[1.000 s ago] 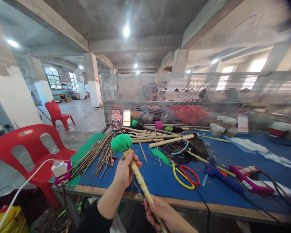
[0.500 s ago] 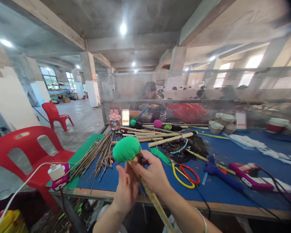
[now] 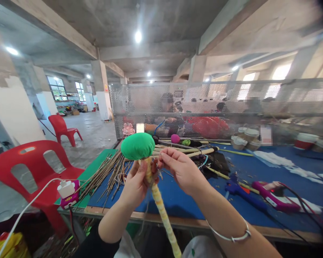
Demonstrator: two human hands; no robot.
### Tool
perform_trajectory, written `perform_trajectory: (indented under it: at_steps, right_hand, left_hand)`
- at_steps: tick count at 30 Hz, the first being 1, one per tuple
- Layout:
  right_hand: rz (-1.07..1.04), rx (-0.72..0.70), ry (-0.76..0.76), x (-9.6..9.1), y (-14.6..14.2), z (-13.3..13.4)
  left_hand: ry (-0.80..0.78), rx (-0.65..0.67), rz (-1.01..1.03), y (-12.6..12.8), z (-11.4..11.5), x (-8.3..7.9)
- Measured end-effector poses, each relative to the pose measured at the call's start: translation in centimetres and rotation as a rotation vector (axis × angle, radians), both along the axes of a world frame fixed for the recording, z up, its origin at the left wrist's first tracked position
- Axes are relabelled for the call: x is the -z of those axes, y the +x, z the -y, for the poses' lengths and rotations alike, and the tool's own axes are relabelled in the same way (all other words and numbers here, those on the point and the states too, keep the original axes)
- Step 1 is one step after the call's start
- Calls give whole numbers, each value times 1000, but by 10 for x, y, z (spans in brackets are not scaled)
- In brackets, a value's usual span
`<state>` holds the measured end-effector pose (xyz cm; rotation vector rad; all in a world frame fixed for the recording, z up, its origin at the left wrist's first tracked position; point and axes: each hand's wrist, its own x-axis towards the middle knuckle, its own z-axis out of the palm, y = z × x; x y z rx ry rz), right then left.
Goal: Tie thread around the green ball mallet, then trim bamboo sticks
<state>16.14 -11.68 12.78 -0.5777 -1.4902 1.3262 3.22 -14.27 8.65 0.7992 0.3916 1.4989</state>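
A stick wrapped in yellowish, banded material (image 3: 161, 206) carries a rounded green cloth-covered head (image 3: 138, 146). My left hand (image 3: 134, 182) is closed around the stick just below this head, and the stick slants down toward my lap. To the right of the neck, my right hand (image 3: 177, 166) is pinched, its thumb and index fingertips together. What sits between those fingertips is too small to make out. A small pointed bit shows below them, beside the stick. The scissors are out of sight; my right forearm lies over that area.
Thin brown twigs (image 3: 107, 175) lie left on the blue table mat (image 3: 177, 211). Behind are a pink ball-shaped head (image 3: 175, 138) and several sticks. Right are a blue glue gun (image 3: 244, 195), a magenta power strip (image 3: 274, 197) and lidded cups (image 3: 250, 134). A perforated screen (image 3: 148, 93) stands beyond.
The green head has risen slightly and moved left. My right hand has left the stick, moving up and right into a pinch beside it. My left hand now grips the neck.
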Motion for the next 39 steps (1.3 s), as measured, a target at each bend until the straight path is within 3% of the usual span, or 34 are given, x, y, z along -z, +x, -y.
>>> perform_trajectory:
  at_steps: [3,7,12,17,20,25,28,31,36,39]
  right_hand:
    - [-122,-148,-217,6,9,4]
    - [6,-246,-377,22,25,15]
    - [125,-100,-277,50,32,17]
    - [120,40,-272,75,36,14]
    - [82,72,-231,70,46,14]
    - [28,223,31,32,67,11]
    - [-6,435,191,13,78,5]
    - [78,562,235,10,83,-5]
    - [135,422,59,37,68,-24]
    - [161,311,-1,57,54,-39]
  left_hand:
    - [38,-12,-25,-3,-7,2]
    - [86,-49,-17,-13,-25,8]
    - [76,-9,-29,-21,-42,24]
    - [82,-26,1,-19,-45,40]
    - [128,-95,-46,-16,-42,37]
    - [202,-140,-261,-15,-34,13]
    - [131,-34,-475,-15,-27,2]
    - [0,141,-459,-14,-18,-5]
    - [-69,456,-293,-11,-3,-9]
    - [-61,546,-236,-7,7,-1]
